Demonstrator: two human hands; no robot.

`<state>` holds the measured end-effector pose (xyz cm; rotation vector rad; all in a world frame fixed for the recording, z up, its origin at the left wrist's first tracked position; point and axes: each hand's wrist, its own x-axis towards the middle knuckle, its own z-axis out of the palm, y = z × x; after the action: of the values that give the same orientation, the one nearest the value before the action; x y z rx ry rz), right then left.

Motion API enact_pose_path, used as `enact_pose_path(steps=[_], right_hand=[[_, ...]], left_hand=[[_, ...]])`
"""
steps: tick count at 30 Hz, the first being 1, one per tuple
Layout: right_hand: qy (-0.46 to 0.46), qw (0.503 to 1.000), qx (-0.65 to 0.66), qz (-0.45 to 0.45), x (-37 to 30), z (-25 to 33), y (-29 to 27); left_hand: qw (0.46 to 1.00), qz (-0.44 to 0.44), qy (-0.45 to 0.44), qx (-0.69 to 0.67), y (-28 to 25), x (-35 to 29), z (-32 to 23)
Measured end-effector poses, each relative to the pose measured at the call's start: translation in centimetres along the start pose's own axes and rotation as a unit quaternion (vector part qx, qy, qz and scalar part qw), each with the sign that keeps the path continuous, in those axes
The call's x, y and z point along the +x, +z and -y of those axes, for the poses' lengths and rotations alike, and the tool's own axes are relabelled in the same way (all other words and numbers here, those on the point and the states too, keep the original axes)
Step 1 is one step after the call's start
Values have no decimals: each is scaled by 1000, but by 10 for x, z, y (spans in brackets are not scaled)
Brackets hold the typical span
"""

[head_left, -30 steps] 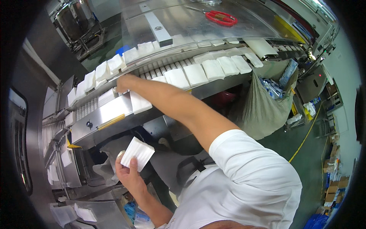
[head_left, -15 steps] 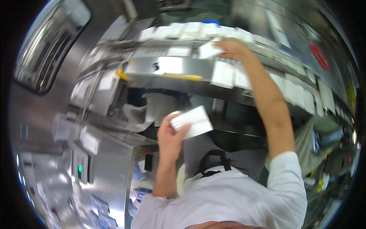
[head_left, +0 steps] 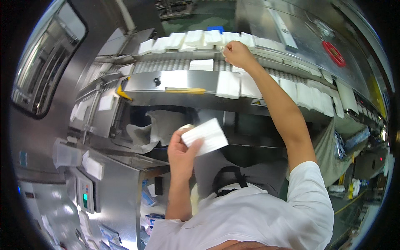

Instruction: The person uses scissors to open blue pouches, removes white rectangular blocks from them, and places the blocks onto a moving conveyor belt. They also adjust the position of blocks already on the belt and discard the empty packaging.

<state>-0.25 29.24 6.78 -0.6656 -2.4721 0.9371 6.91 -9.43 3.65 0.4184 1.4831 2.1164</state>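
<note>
My left hand (head_left: 181, 151) grips a flat white stack of folded tissues (head_left: 211, 136), thumb across its face, in front of my waist. A small round pale thing behind that hand is too hidden to name. My right arm reaches forward over the roller conveyor (head_left: 162, 65). There my right hand (head_left: 238, 55) is closed with curled fingers; a small pale bit shows at the fingertips, too little to name. Just left of it, a white tissue stack (head_left: 201, 65) lies on the rollers. Part of another white piece shows beneath the hand.
White tissue stacks (head_left: 194, 38) line the conveyor's far side, and more stacks (head_left: 228, 84) lie along its near edge. At left are a steel table (head_left: 121, 179), a scale (head_left: 86, 196) with a green display and a clear plastic bin (head_left: 66, 154). A red ring-shaped thing (head_left: 333, 54) is at far right.
My right hand held a white tissue stack over the conveyor; that stack no longer shows in its fingers, which are now curled. The stack on the rollers sits nearer this hand. My left hand keeps its grip.
</note>
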Motion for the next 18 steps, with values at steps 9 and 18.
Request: enact_pose_path(steps=[9, 18], right_hand=[[-35, 900, 310, 305, -202, 40, -49], [7, 912, 375, 167, -246, 22, -58]], left_hand=[[998, 42, 38, 6, 31, 32, 12], [987, 125, 53, 82, 75, 37, 15]])
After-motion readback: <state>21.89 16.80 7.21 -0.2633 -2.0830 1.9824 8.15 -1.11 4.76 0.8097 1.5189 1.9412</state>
